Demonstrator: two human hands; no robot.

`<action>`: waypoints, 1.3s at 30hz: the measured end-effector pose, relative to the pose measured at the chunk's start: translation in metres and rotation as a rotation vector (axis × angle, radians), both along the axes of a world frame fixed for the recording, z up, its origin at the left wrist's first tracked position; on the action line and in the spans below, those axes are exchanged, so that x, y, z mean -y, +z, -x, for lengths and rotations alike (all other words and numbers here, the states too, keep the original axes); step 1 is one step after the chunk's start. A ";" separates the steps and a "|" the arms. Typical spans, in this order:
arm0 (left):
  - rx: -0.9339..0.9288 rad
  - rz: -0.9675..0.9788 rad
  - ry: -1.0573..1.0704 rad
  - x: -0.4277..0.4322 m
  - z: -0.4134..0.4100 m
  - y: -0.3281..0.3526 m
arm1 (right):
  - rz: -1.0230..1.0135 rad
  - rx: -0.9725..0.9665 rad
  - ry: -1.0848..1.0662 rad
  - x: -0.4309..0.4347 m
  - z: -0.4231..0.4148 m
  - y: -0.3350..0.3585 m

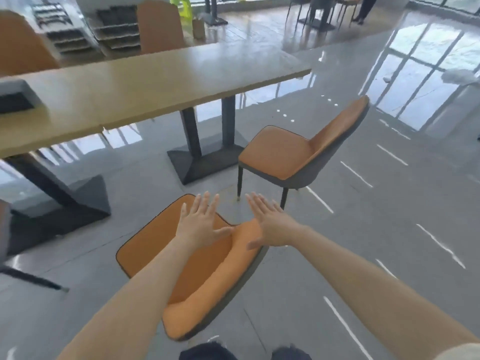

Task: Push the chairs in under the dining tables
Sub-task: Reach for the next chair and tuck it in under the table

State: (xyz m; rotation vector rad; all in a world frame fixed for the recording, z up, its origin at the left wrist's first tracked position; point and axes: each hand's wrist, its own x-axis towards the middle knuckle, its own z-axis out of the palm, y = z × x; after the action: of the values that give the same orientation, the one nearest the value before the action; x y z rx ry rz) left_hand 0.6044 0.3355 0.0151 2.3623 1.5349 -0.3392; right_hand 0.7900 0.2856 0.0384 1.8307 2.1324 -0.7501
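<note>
Directly below the camera, short of the long wooden dining table (155, 81), stands the near orange chair (158, 245), seat toward the table, backrest toward the person, and turned somewhat askew to the table edge. Both hands are spread flat with fingers apart and hold nothing: left hand (201, 224) above the seat just ahead of the backrest top, right hand (270, 223) past the backrest's right end, over bare floor. Whether either palm touches the chair cannot be told. Risk, as judged: with the right hand off the backrest, a push would load one side only, swinging the chair further askew and scraping its legs across the glossy grey floor (363, 229). A skewed line of travel could also run the front legs into the black pedestal base (205, 162) beyond the seat, or the second base (75, 196) left of it. The second orange chair (285, 157) stands right of the near chair, also pulled clear of the table, close enough to clip. Further orange chair backs (159, 27) show across the table.
</note>
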 end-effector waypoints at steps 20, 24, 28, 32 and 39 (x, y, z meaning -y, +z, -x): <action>0.080 0.220 0.645 0.146 -0.018 -0.028 | -0.049 0.181 0.652 0.005 -0.009 -0.040; 0.114 0.265 0.617 0.141 -0.012 -0.029 | 0.001 0.242 0.609 -0.004 0.003 -0.044; 0.132 0.244 0.579 0.138 -0.006 -0.032 | 0.078 0.242 0.613 -0.014 0.013 -0.045; 0.131 0.194 0.560 0.132 0.012 -0.038 | 0.065 0.192 0.618 -0.019 0.026 -0.047; 0.097 0.180 0.533 0.108 0.055 -0.039 | 0.034 0.149 0.601 -0.032 0.062 -0.050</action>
State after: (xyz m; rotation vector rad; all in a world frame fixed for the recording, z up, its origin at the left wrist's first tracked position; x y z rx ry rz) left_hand 0.5497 0.2272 -0.0238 1.7239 1.9127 -0.2193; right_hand 0.7276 0.3176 -0.0115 1.0807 2.3560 -0.4794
